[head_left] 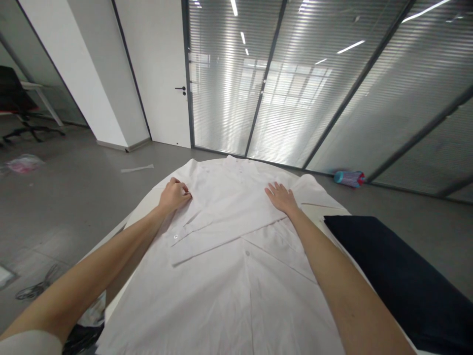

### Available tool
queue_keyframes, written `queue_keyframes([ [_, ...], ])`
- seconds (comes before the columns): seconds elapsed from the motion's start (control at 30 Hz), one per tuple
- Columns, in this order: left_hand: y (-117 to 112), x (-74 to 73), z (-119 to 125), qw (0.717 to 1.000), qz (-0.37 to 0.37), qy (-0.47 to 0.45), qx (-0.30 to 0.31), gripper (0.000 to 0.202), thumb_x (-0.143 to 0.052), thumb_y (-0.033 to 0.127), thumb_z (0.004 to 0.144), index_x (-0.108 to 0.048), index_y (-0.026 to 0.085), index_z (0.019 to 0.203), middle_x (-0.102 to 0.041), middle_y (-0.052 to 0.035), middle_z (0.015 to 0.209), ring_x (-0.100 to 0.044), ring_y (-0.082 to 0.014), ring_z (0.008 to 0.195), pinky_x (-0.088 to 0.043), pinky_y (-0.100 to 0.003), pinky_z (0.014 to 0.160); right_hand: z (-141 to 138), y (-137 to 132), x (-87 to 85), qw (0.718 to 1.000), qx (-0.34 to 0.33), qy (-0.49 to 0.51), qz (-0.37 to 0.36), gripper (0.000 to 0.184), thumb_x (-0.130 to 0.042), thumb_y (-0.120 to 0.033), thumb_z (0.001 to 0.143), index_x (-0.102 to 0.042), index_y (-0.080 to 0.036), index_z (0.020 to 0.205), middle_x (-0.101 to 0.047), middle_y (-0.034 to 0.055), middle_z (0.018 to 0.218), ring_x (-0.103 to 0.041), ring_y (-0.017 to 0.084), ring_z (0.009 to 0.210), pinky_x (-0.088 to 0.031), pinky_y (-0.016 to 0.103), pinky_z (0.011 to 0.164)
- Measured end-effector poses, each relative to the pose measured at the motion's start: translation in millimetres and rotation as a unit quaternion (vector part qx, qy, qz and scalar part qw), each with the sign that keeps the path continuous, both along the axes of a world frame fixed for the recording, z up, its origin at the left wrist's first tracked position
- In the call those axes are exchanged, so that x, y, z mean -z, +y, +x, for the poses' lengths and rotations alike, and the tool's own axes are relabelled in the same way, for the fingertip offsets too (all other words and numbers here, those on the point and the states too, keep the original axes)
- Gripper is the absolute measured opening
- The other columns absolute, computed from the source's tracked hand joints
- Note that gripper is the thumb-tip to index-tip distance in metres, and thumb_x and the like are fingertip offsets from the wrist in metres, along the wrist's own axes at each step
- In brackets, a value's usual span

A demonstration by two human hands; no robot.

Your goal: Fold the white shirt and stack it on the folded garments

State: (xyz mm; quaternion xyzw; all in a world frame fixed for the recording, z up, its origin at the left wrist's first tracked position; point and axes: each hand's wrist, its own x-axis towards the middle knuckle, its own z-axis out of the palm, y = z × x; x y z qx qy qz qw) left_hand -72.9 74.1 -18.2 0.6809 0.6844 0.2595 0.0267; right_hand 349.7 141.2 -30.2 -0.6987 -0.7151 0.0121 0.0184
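Glazed partitions backed a table bearing a white shirt, spread flat with its collar farthest. Left hand rested on one shoulder, fingers curled shut, pinch uncertain. Right hand lay open, palm down, on the other. Dark cloth lay beside the right forearm, with a blue roller on the floor beyond.

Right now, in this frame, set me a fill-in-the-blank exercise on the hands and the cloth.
The right hand lies ___ on the white buttoned shirt, fingers spread.
The dark navy cloth lies beside the ___ forearm.
The blue ribbed cylinder with a pink end lies on the grey ___.
Missing words: flat; right; floor.
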Motion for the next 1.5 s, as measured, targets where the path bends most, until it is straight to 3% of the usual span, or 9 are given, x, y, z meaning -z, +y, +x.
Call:
queue_keyframes([
  [0.33,-5.4,1.9,-1.3,0.999,0.021,-0.049,-0.004,0.012,-0.054,0.032,0.082,-0.057,0.022,0.088,-0.065,-0.0026,0.077,-0.059,-0.0193,0.070,-0.035,-0.027,0.063,0.4,-1.2,2.3,1.000,-0.001,-0.014,0.025,0.065,-0.020,-0.059,0.100,-0.035,-0.026,0.154,-0.027,0.0066,0.162,-0.026,0.028,0.148,-0.022,0.055,0.117],
  [0.47,-5.9,3.1,-1.8,0.995,0.048,-0.081,-0.016,0.010,-0.054,0.032,0.080,-0.054,0.022,0.083,-0.065,-0.0021,0.075,-0.060,-0.0186,0.070,-0.037,-0.026,0.064,-11.3,-10.7,-8.6,0.994,0.000,-0.068,0.080,0.057,-0.033,-0.052,0.100,-0.052,-0.020,0.143,-0.044,0.0120,0.153,-0.033,0.034,0.142,-0.018,0.057,0.116],
  [0.6,-3.7,6.0,-1.5,0.984,0.077,-0.159,-0.008,0.013,-0.054,0.033,0.078,-0.049,0.022,0.080,-0.064,-0.0016,0.073,-0.059,-0.0166,0.068,-0.038,-0.025,0.064,-61.7,-28.6,-34.6,0.984,-0.071,-0.055,0.155,0.038,-0.042,-0.034,0.099,-0.066,-0.015,0.121,-0.061,0.0149,0.132,-0.050,0.029,0.126,-0.027,0.043,0.112],
  [0.73,-1.8,8.4,-3.3,0.955,0.045,-0.290,0.046,0.018,-0.055,0.037,0.076,-0.045,0.023,0.082,-0.050,0.0067,0.053,-0.044,-0.0109,0.048,-0.030,-0.021,0.051,-144.2,-53.2,-52.8,0.975,-0.194,0.038,0.099,0.041,-0.040,-0.049,0.100,-0.068,-0.020,0.104,-0.071,0.0087,0.107,-0.064,0.023,0.099,-0.044,0.033,0.088],
  [0.87,-0.6,7.9,-7.4,0.913,0.021,-0.405,0.050,0.030,-0.059,0.033,0.067,-0.050,0.022,0.092,-0.047,0.0092,0.047,-0.039,-0.0095,0.041,-0.028,-0.020,0.046,-209.9,-75.2,-48.6,0.953,-0.294,0.026,0.067,0.049,-0.045,-0.063,0.094,-0.069,-0.021,0.102,-0.070,0.0097,0.108,-0.065,0.025,0.097,-0.046,0.034,0.083],
  [1.1,-7.6,-3.5,-7.4,0.849,-0.023,-0.525,0.052,0.030,-0.067,0.030,0.058,-0.054,0.019,0.082,-0.059,0.0032,0.060,-0.054,-0.0108,0.051,-0.043,-0.023,0.053,-230.9,-83.9,-27.5,0.948,-0.308,0.002,0.078,0.033,-0.044,-0.039,0.100,-0.067,-0.018,0.113,-0.066,0.0125,0.114,-0.060,0.027,0.108,-0.046,0.037,0.087],
  [1.17,-9.1,-6.6,-8.4,0.836,-0.035,-0.545,0.062,0.028,-0.070,0.028,0.057,-0.053,0.018,0.077,-0.061,0.0018,0.063,-0.056,-0.0113,0.053,-0.047,-0.025,0.056,-226.5,-81.6,-26.9,0.943,-0.324,0.018,0.074,0.035,-0.044,-0.042,0.101,-0.068,-0.019,0.109,-0.066,0.0114,0.112,-0.060,0.026,0.107,-0.045,0.037,0.088],
  [1.3,-5.6,-7.1,-11.7,0.857,-0.037,-0.511,0.053,0.019,-0.068,0.023,0.057,-0.055,0.017,0.069,-0.060,-0.0001,0.057,-0.055,-0.0110,0.050,-0.044,-0.023,0.052,-222.3,-60.9,-35.0,0.948,-0.295,0.081,0.083,0.043,-0.034,-0.043,0.104,-0.069,-0.018,0.103,-0.066,0.0109,0.112,-0.060,0.023,0.106,-0.043,0.035,0.093],
  [1.5,1.4,-0.9,-10.9,0.881,-0.011,-0.473,0.029,0.026,-0.072,0.035,0.063,-0.055,0.016,0.065,-0.058,-0.0008,0.051,-0.050,-0.0102,0.046,-0.033,-0.021,0.046,-246.4,14.2,-52.4,0.971,-0.173,0.161,0.043,0.035,-0.035,-0.030,0.102,-0.064,-0.021,0.120,-0.065,0.0089,0.126,-0.059,0.021,0.115,-0.044,0.032,0.095],
])
